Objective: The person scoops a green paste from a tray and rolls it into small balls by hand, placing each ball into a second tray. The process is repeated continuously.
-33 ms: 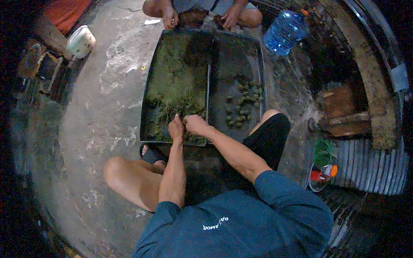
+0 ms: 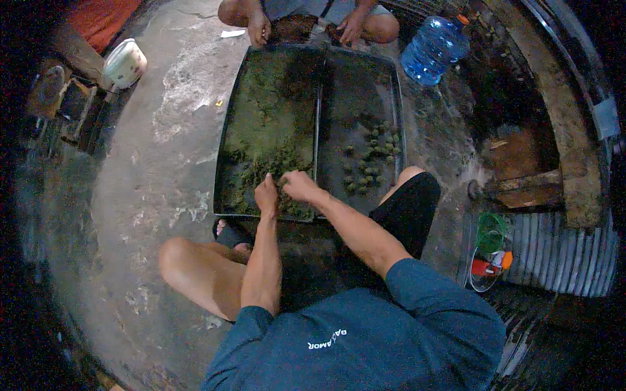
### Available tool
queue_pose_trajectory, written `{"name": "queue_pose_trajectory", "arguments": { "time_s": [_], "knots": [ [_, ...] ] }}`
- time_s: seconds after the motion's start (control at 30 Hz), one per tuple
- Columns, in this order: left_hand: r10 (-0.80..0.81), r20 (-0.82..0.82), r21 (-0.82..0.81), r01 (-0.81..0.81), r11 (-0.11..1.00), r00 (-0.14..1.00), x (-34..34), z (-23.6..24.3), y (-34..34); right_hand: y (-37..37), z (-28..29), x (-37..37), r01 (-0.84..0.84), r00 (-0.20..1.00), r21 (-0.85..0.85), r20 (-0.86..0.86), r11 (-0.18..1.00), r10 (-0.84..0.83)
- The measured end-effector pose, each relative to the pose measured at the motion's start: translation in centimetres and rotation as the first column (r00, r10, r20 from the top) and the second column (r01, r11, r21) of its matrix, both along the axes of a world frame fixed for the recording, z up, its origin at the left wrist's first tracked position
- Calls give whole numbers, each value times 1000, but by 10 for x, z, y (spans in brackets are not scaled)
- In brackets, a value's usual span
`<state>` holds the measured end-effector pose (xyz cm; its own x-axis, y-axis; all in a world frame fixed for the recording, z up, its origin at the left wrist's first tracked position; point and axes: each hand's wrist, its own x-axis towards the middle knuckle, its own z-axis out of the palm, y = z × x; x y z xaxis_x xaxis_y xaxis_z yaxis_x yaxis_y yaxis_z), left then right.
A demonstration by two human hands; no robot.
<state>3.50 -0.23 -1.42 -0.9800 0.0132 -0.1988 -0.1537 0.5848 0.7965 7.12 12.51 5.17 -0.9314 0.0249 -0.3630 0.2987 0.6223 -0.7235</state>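
Two shallow dark trays lie side by side in front of me. The left tray [image 2: 220, 166] holds green, crumbly material [image 2: 274, 124], loose and clumped at the near end. In the right tray [image 2: 342, 98] rest several small round greenish balls [image 2: 370, 171], grouped toward its near right. Over the near end of the left tray, my left hand [image 2: 266, 197] is closed with the thumb pointing up. Just right of it, my right hand [image 2: 300, 187] is closed too, its fingers turned toward the left hand. What either hand pinches is hidden or too small to make out.
Across the trays sits another person, with one hand [image 2: 259, 30] and the other hand [image 2: 352, 27] near the far edge. A blue water jug [image 2: 433, 52] lies at far right. A pale tub [image 2: 124, 64] stands at far left, and a green net basket [image 2: 490, 231] at right.
The whole view has shifted very slightly. My hands stay over the left tray's near end, with the right hand's fingers only a little changed.
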Motion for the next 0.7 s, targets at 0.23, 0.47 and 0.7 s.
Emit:
{"name": "queue_pose_trajectory", "arguments": {
  "time_s": [0.23, 0.47, 0.7],
  "knots": [
    [-3, 236, 65, -12, 998, 972, -8, 11, -5, 12, -11, -5, 305, 952, -113, 6, 946, -306],
    [-128, 232, 534, -16, 845, 964, -9, -20, -2, 11, -8, -4, 212, 976, -226, 87, 951, -197],
    [14, 97, 329, -46, 943, 995, -16, -23, 4, -5, -18, -8, -162, 910, 303, -323, 939, 261]
  ]
}}
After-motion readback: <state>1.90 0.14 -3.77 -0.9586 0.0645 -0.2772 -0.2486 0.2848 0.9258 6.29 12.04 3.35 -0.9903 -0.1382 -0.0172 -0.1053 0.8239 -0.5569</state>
